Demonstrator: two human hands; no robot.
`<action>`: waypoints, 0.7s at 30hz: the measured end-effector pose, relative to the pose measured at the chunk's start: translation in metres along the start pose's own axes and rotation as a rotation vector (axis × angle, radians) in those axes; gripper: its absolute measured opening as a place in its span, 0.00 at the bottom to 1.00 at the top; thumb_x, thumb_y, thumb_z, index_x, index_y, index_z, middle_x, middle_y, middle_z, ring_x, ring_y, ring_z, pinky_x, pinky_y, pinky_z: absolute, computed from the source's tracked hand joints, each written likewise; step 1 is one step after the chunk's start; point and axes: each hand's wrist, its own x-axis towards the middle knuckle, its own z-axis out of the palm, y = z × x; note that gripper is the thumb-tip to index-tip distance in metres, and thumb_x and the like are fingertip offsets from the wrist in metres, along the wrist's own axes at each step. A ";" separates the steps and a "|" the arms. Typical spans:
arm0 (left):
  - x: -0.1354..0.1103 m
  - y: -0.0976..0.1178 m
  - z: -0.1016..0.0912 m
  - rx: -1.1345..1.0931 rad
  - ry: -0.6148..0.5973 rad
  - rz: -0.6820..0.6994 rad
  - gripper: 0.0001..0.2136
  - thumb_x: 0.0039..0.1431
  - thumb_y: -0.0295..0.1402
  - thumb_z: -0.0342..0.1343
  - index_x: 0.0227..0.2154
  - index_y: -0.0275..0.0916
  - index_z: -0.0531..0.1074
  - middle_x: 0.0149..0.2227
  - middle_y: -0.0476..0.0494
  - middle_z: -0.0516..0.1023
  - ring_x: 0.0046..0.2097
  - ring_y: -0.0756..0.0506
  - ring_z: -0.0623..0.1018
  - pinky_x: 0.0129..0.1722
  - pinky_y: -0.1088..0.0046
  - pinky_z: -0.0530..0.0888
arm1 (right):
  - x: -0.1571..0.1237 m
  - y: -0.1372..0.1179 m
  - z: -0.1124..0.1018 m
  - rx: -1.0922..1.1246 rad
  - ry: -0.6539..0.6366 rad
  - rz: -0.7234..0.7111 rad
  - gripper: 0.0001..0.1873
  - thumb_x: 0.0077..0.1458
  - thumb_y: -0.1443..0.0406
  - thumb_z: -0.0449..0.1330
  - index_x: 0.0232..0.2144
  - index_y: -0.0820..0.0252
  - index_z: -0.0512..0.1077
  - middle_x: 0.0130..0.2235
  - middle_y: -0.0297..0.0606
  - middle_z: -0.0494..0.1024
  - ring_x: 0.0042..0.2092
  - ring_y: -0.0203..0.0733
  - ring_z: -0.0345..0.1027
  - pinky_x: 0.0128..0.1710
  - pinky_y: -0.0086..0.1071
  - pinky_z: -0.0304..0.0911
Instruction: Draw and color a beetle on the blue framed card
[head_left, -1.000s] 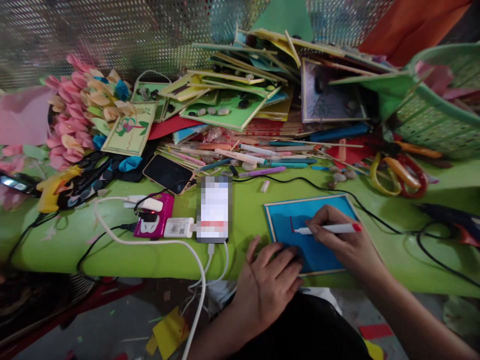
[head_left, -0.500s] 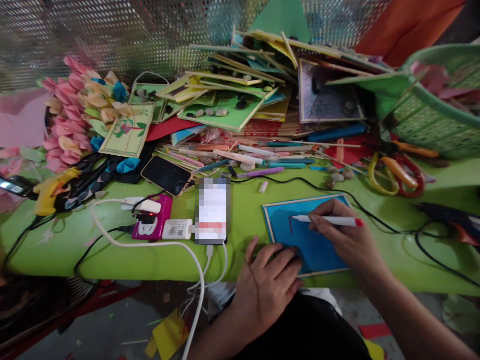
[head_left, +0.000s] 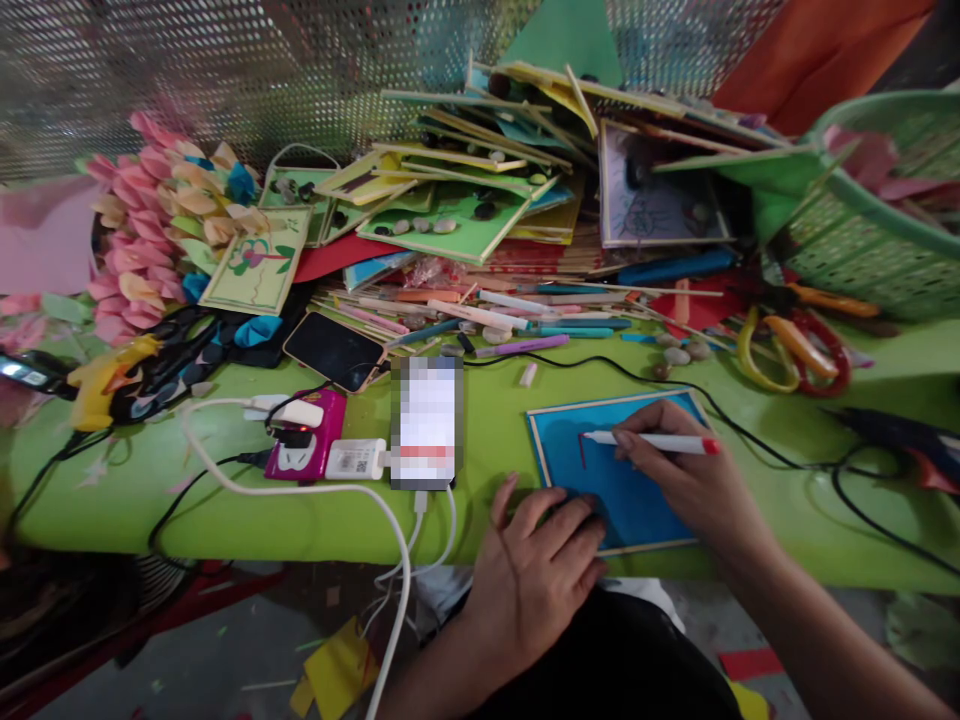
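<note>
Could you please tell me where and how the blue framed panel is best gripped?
Probably by the far stretch of its left edge strip, from the left: the blue framed panel lies flat, the left hand covers its near-left corner, and the right hand is over its right side.

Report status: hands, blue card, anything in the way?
Right hand holding pen, tip at red line on blue card. Left hand spread over card's near-left corner. Black cord runs by card's far-right corner, away from pen.

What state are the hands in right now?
Left hand: open, resting partly on the blue, pale-edged rectangular panel.
Right hand: closed, holding a slim white marker with a red end.
</note>
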 end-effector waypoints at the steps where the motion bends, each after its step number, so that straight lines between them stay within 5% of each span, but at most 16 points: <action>1: 0.000 0.000 0.000 -0.005 0.008 -0.005 0.08 0.76 0.40 0.63 0.52 0.49 0.83 0.57 0.55 0.87 0.58 0.44 0.80 0.75 0.56 0.58 | 0.000 0.000 0.000 -0.011 0.002 -0.004 0.13 0.63 0.54 0.67 0.30 0.50 0.73 0.26 0.32 0.77 0.28 0.42 0.68 0.28 0.35 0.64; 14: 0.000 0.001 0.000 0.017 -0.008 -0.005 0.08 0.74 0.39 0.65 0.52 0.50 0.84 0.57 0.54 0.87 0.57 0.42 0.81 0.72 0.54 0.64 | -0.001 -0.005 -0.001 0.014 0.044 -0.041 0.13 0.60 0.56 0.68 0.27 0.50 0.72 0.24 0.31 0.72 0.26 0.40 0.61 0.25 0.35 0.57; 21: 0.004 0.001 -0.003 -0.043 0.034 -0.022 0.07 0.78 0.38 0.60 0.50 0.47 0.82 0.57 0.57 0.88 0.57 0.46 0.81 0.78 0.60 0.50 | -0.003 0.002 -0.002 0.078 0.031 -0.015 0.14 0.61 0.56 0.68 0.26 0.50 0.71 0.25 0.31 0.71 0.27 0.41 0.63 0.27 0.36 0.60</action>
